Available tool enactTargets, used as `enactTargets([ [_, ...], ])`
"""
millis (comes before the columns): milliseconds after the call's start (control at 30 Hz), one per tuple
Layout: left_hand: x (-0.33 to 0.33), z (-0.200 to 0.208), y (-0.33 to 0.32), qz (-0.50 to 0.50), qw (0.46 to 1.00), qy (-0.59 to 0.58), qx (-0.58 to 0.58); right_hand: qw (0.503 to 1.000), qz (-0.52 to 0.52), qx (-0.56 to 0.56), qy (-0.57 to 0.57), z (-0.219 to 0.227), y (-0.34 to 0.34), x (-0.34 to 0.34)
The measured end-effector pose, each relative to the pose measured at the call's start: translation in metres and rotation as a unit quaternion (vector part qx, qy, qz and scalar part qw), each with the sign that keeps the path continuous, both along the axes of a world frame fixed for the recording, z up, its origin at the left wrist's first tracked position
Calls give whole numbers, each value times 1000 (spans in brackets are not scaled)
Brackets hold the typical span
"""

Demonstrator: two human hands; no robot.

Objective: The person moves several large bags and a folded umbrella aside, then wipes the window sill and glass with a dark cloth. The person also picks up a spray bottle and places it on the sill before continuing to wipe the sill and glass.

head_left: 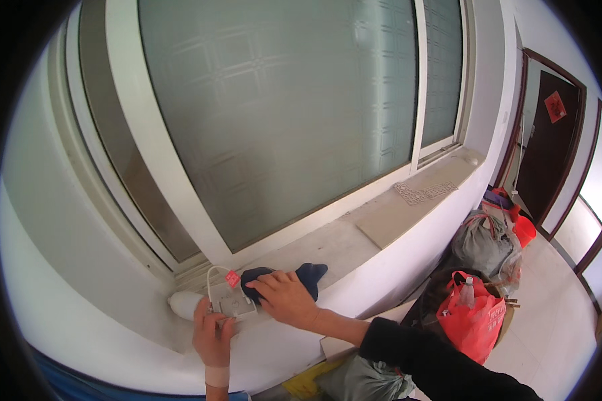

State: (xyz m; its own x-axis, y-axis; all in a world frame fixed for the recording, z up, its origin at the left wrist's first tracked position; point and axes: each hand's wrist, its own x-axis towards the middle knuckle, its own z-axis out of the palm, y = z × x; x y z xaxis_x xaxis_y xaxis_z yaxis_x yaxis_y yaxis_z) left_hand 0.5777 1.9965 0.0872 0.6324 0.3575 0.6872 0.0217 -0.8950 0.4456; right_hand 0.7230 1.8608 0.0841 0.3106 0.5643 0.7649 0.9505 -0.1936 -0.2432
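In the window sill's left corner, a shallow white square box (237,307) lies beside a rounded white object (183,305). A white cord (211,275) with a small red tag (232,279) loops up from the box. My left hand (213,335) has its fingers bent around the box's near left edge, gripping it. My right hand (286,299) is closed over a bunched dark blue cloth (310,277) just right of the box. Its fingertips reach toward the box's right side, and the palm hides part of the cloth.
A frosted sliding window (281,120) rises behind the sill. Further right on the sill lie a beige board (388,222) and a lacy patterned piece (425,193). Below stand a red bag (471,321), a grey plastic bag (485,244) and a red scoop-like container (525,231).
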Motion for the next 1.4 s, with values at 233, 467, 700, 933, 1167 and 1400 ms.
enactTargets([
  [233, -6, 9, -10, 22, 999, 32, -26, 990, -133, -39, 29, -8, -57, 77],
  [467, -20, 9, -14, 0, 996, 19, -83, 976, -60, 120, 171, -5, -72, 98],
  [700, -6, 19, -42, -20, 986, -109, -123, 885, 52, 67, 457, -33, -189, 9],
  [933, 109, 14, -146, -216, 976, 20, 20, 630, -104, 208, 741, -107, -290, -28],
  [1167, 256, 8, -239, -311, 939, 44, 143, 561, -220, 224, 766, -151, -374, -87],
  [1400, 352, 14, -295, -231, 934, 155, 223, 568, -308, 275, 712, -170, -444, -154],
])
